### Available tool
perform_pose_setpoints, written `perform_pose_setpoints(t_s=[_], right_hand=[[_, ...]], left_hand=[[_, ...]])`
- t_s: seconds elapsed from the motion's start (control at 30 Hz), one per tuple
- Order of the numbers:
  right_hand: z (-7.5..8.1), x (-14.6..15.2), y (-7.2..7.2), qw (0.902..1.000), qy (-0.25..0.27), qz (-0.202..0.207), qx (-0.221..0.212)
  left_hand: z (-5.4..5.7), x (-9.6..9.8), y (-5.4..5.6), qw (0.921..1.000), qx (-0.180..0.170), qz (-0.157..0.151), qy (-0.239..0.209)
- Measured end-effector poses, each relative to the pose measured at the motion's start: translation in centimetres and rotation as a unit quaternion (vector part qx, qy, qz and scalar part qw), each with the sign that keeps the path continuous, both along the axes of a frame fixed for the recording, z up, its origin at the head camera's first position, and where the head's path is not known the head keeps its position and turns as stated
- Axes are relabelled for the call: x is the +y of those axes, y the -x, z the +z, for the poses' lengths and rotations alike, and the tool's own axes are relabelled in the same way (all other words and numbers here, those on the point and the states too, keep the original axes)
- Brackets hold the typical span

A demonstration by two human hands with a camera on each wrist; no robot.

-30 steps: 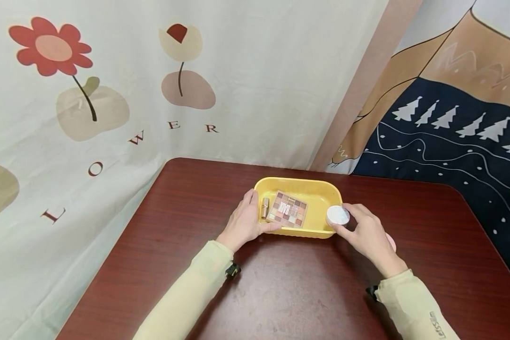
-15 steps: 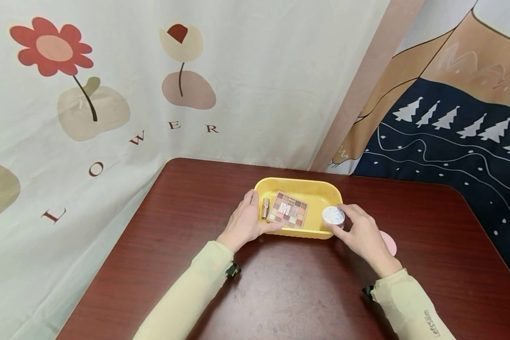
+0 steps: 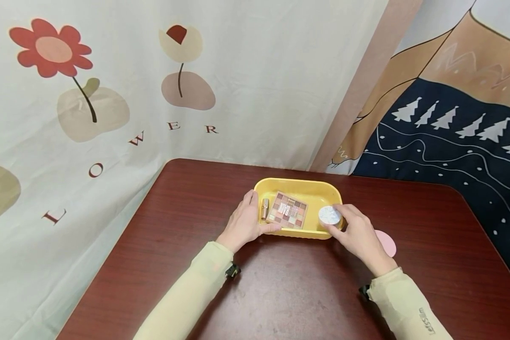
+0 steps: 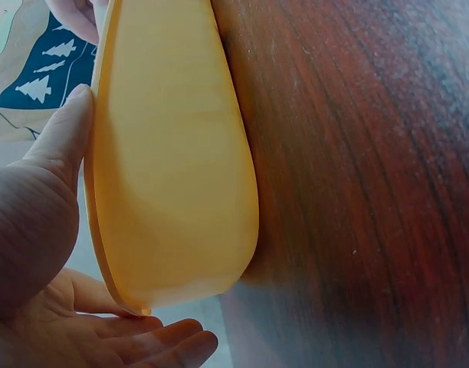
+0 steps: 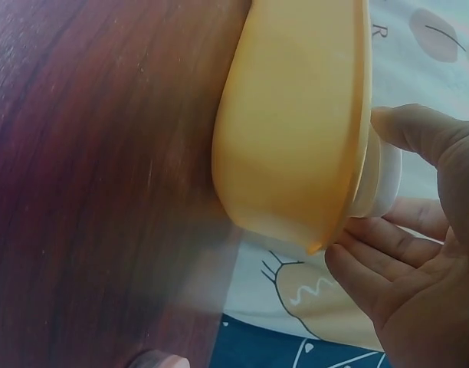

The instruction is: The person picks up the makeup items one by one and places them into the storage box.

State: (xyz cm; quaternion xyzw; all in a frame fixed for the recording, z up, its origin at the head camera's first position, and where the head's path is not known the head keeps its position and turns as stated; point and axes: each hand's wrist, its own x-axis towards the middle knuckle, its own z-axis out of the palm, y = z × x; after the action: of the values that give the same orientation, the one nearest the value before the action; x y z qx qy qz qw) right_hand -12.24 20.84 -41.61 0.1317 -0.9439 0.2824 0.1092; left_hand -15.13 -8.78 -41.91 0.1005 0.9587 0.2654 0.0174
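Note:
In the head view my right hand (image 3: 359, 233) pinches a round white cosmetic container (image 3: 329, 216) with a marbled top, thumb in front and fingers behind. It is held over the right end of a yellow plastic tray (image 3: 311, 187). In the right wrist view the container (image 5: 389, 180) shows at rim height; its base is hidden by the wall. My left hand (image 3: 243, 222) rests against the tray's left end, thumb along the front rim, and in the left wrist view its fingers lie fairly straight. Inside the tray lie a gold lipstick tube (image 3: 265, 208) and an eyeshadow palette (image 3: 287, 210).
A flat pink disc (image 3: 386, 243) lies on the reddish-brown table (image 3: 276, 293), just beyond my right wrist. The tray stands near the table's back edge, with a printed white curtain (image 3: 255, 94) behind it and a dark patterned cloth (image 3: 433, 141) at the right.
My right hand has moved slightly left with the white container, bringing it further over the tray. More of the pink disc shows. My left hand and the tray have stayed put.

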Motion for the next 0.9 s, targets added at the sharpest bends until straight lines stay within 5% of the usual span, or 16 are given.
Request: perform_pose_setpoints(t_s=[0.53,0.9], right_hand=[[0.0,-1.0,0.8,0.9991,-0.017,0.008,-0.037],[0.0,-1.3,1.3,0.999,-0.031,0.023,-0.021]], left_hand=[[-0.2,0.0,0.1,1.0,0.005,0.003,-0.002],[-0.3,0.0,0.1,1.0,0.007,0.003,0.004]])
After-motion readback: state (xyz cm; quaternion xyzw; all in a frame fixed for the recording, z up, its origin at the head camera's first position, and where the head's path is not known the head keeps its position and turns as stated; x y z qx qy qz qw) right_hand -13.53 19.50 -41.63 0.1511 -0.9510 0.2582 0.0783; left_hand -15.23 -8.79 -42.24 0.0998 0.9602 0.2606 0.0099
